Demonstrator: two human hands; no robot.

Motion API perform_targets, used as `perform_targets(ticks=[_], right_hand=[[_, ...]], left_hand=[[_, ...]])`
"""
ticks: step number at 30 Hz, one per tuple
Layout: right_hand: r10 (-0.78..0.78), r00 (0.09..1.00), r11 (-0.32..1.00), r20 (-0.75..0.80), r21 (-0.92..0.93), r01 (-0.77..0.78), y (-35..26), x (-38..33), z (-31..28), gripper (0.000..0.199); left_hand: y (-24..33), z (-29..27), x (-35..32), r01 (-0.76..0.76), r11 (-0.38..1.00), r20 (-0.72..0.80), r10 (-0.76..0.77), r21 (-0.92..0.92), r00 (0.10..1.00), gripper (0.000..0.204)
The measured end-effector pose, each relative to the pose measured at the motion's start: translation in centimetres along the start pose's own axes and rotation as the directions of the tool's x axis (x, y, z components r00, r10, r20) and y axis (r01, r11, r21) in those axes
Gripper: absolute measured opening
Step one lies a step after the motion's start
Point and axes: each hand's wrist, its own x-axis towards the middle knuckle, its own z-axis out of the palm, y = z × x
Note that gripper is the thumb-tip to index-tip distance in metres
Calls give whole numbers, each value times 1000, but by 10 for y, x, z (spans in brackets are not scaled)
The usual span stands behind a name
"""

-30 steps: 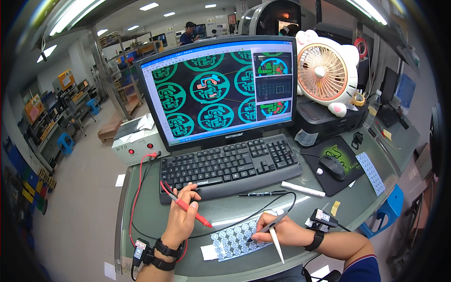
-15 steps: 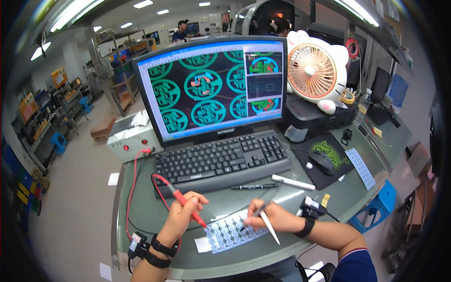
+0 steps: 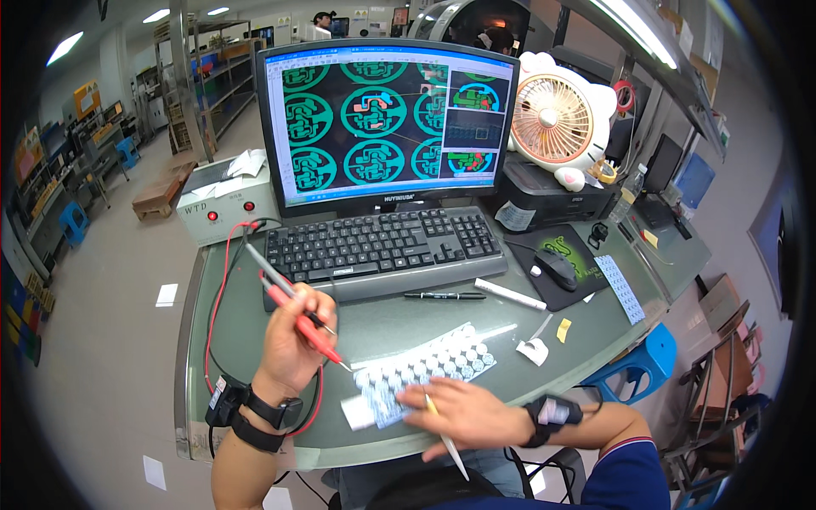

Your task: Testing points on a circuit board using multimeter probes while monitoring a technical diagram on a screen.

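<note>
A thin panel of round circuit boards (image 3: 466,361) lies slantwise at the lower centre of the frame, its pale discs set in close rows on a bluish sheet, flat on the glossy green tabletop (image 3: 391,319). A smooth white rectangular slip (image 3: 358,412) lies at its left end.

Left of it, the left hand (image 3: 297,336) has its fingers curled tightly around a red test probe (image 3: 316,336), a slim plastic rod with a fine tip pointing down to the panel's upper left corner; whether the tip touches cannot be told. A grey probe (image 3: 268,265) runs through the same grip, slanting toward the upper left.

The right hand (image 3: 463,412) lies palm down over the panel's lower edge, its fingers stretched out and holding a tapered white stick (image 3: 450,450) between them, narrow end toward the bottom of the frame.

Above the panel lie a slender black pen (image 3: 444,296) and a thicker, cylindrical white marker (image 3: 510,295). Beyond them stands a ridged black keyboard (image 3: 374,246), then a flat monitor (image 3: 374,127) showing turquoise ring-shaped patterns. At right, a rounded black mouse (image 3: 557,269) rests on a dark mat (image 3: 571,297).
</note>
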Motion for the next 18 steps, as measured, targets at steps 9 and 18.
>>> perform_targets(ticks=[9, 18], right_hand=[[-137, 890, 984, -435, -164, 71, 0, -6, -53, 32], [371, 833, 613, -411, 782, 113, 66, 57, -68, 23]], left_hand=[[3, -16, 1, -126, 992, 191, 119, 27, 974, 42], [-19, 10, -18, 74, 866, 128, -157, 495, 979, 52]])
